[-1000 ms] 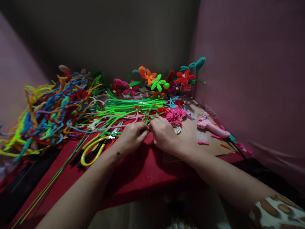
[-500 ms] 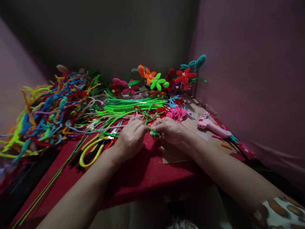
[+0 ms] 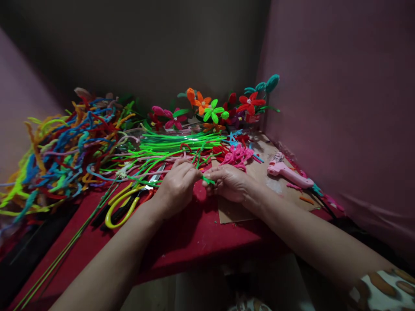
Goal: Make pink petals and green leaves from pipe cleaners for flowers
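Near the middle of the red table (image 3: 181, 242), my two hands meet over green pipe cleaners (image 3: 208, 180). My left hand (image 3: 178, 183) is closed, its thumb and finger pinching one end of the green piece. From the right, my right hand (image 3: 228, 183) pinches the same piece, and a short twisted green end shows on its fingers. Green strands rise just beyond my fingertips. Yellow-handled scissors (image 3: 121, 211) lie left of my left hand, with a pale blade behind it. My fingers hide part of the green piece.
A heap of coloured pipe cleaners (image 3: 71, 151) fills the left. Bright green pipe cleaners (image 3: 181, 141) lie behind my hands, with pink loops (image 3: 238, 155) beside them. Pipe-cleaner flowers (image 3: 212, 111) stand at the back. A pink glue gun (image 3: 290, 172) rests on cardboard (image 3: 236, 211) at right.
My right fingers have shifted slightly, and more of the twisted green end shows between my hands. Both hands keep their pinch. The view has moved a little.
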A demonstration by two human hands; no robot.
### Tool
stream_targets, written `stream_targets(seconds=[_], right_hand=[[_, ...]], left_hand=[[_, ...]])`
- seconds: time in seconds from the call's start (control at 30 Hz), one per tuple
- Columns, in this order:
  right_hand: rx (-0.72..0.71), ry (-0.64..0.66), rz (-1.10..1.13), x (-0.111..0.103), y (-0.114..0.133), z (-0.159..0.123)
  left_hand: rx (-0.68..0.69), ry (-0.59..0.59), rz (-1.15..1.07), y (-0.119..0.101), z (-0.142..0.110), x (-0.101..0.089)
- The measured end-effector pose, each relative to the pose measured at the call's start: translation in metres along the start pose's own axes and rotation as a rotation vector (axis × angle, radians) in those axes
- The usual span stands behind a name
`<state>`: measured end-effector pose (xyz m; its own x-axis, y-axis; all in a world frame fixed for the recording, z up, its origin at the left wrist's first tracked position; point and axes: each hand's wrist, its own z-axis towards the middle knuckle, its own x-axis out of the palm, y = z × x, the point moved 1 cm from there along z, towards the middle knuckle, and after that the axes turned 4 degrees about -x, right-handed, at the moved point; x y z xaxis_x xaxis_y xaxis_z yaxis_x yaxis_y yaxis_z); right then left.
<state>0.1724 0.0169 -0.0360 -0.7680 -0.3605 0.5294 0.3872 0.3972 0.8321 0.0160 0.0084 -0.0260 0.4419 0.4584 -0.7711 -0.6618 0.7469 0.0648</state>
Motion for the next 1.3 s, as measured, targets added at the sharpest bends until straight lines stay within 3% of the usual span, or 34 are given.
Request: stream_targets(seconds=[0.1,0.2,0.47,0.6,0.67,0.77,0.8,0.87,0.97,1.07,1.3], right_hand=[[-0.039,-0.061,-0.057,0.0,0.0,-0.001],[-0.076,0.013,-0.105,-0.002,-0.001,-0.001],[0.041,0.06,-0.131,-0.006,0.002,0.001],[-0.098,-0.011,-0.156,-0.003,0.001,0.002],[-0.226,-0.069,-0.208,-0.001,0.003,0.002],[-0.394,-0.136,-0.339,0.002,0.007,0.001],[-0.439,-0.147,-0.371,0.003,0.008,0.0],[-0.484,-0.143,-0.387,0.004,0.009,0.0],[-0.435,-0.092,-0.329,0.006,0.005,0.001],[-0.376,-0.084,-0.251,0.007,-0.002,0.004],[-0.301,-0.073,0.02,0.008,-0.015,0.012]], left_hand=[[-0.041,0.028,-0.009,0.003,0.0,0.003],[-0.031,0.035,-0.019,0.002,0.001,0.003],[0.004,0.006,-0.154,0.0,0.0,-0.004],[-0.03,-0.019,-0.118,-0.002,0.002,-0.01],[-0.147,-0.137,-0.041,-0.003,0.003,-0.016],[-0.463,-0.353,-0.067,-0.005,0.004,-0.024],[-0.581,-0.349,-0.172,-0.006,0.005,-0.024],[-0.81,-0.206,-0.502,-0.006,0.007,-0.02],[-1.053,-0.008,-1.011,-0.006,0.008,-0.008],[-1.161,-0.044,-1.234,-0.006,0.005,0.001],[-1.147,-0.054,-1.245,-0.008,0.002,0.009]])
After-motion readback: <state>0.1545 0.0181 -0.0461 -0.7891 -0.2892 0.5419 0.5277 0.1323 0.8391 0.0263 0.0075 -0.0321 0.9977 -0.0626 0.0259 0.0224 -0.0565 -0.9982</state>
